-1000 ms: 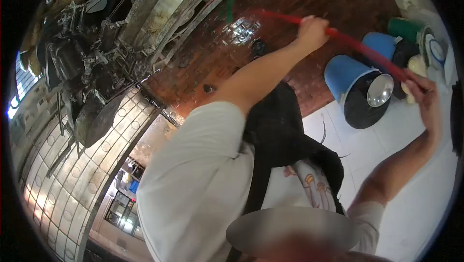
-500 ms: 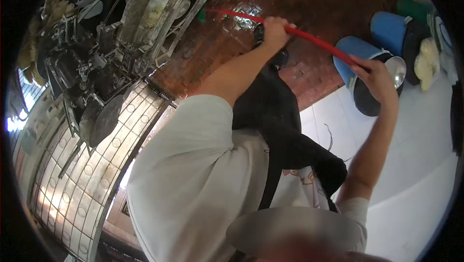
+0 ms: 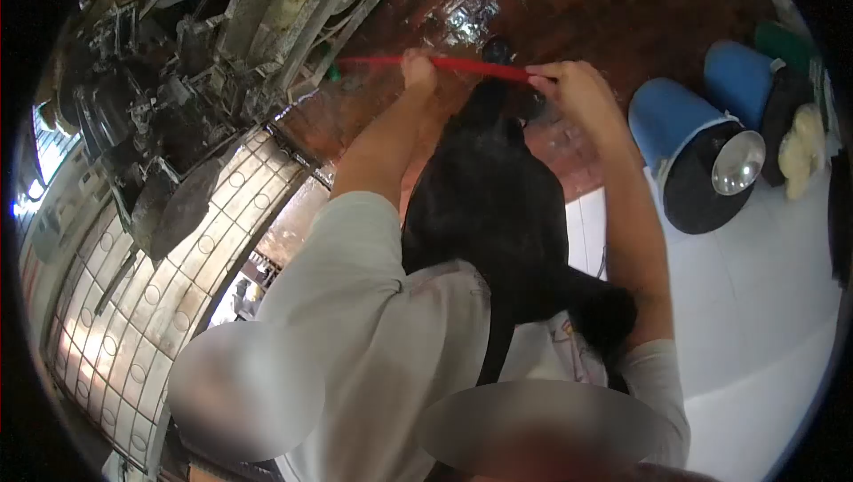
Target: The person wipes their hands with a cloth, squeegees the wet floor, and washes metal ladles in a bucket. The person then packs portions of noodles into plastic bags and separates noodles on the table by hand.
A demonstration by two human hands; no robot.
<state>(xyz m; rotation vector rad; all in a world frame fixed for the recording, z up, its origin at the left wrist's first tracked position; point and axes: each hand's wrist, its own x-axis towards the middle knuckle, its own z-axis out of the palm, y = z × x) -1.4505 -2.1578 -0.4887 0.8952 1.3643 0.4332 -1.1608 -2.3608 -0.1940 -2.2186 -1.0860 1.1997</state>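
A long red pole (image 3: 480,67) runs across in front of me, above the reddish tiled floor. My left hand (image 3: 419,73) is closed around it on the left side. Further right, my right hand (image 3: 569,95) grips it close to its right end. At the pole's far left end is a small green piece (image 3: 333,71), near the dark machinery; what kind of head it has cannot be made out. Below the pole hangs my black apron (image 3: 484,207), and my dark shoes (image 3: 531,107) show under it.
Dark, dirty machinery (image 3: 133,118) stands on the left beside a metal grille (image 3: 133,331). To the right are blue drums (image 3: 671,122) with a shiny metal bowl (image 3: 737,163) on one, and a pale yellowish lump (image 3: 801,149). The brick-red floor (image 3: 586,2) shines wet in places.
Both hands and the pole have swung left and toward my body; the pole now lies nearly level instead of slanting. Its green end has moved left and down, closer to the machinery.
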